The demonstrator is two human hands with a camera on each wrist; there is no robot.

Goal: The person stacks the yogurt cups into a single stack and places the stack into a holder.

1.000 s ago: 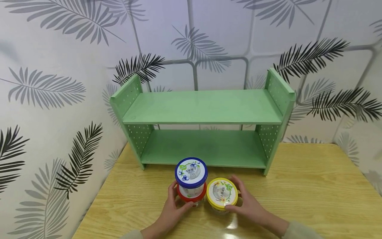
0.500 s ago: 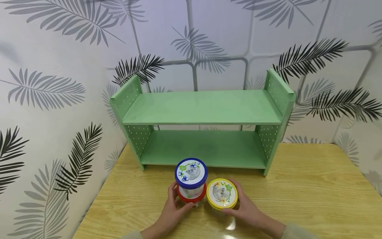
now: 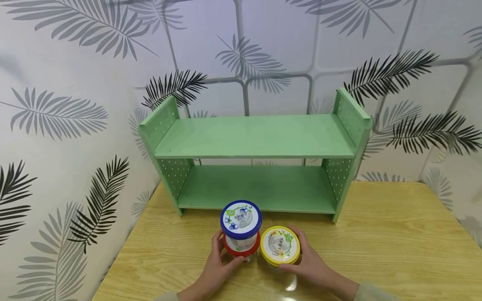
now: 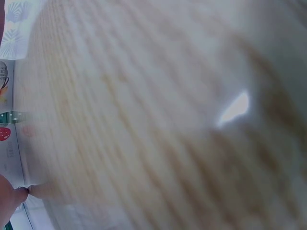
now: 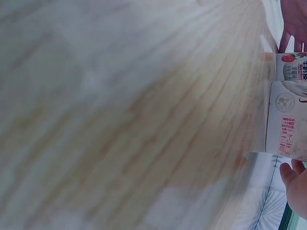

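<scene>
In the head view, a blue-lidded tub [image 3: 241, 219] stands on a red-lidded tub [image 3: 242, 248], forming a stack in front of the shelf. My left hand [image 3: 218, 267] curls round the lower tub from the left, thumb at its front. Close beside the stack, on the right, is a yellow-lidded tub [image 3: 280, 246]. Its right side is held by my right hand [image 3: 308, 261], thumb in front and fingers behind. The right wrist view shows the yellow-lidded tub's printed white wall [image 5: 283, 115], with the strawberry-printed tub [image 5: 290, 67] beyond it. Only a fingertip [image 4: 9, 196] of a hand shows clearly in the left wrist view.
A green two-tier shelf [image 3: 256, 136] with perforated side panels stands at the back of the wooden table [image 3: 395, 234]. Its lower board [image 3: 256, 184] lies just behind the tubs. Leaf-patterned wall covering [image 3: 94, 125] rises behind and at the left.
My right hand has shifted slightly left and settled closer round the yellow-lidded tub. The left hand and the stacked tubs have stayed in place.
</scene>
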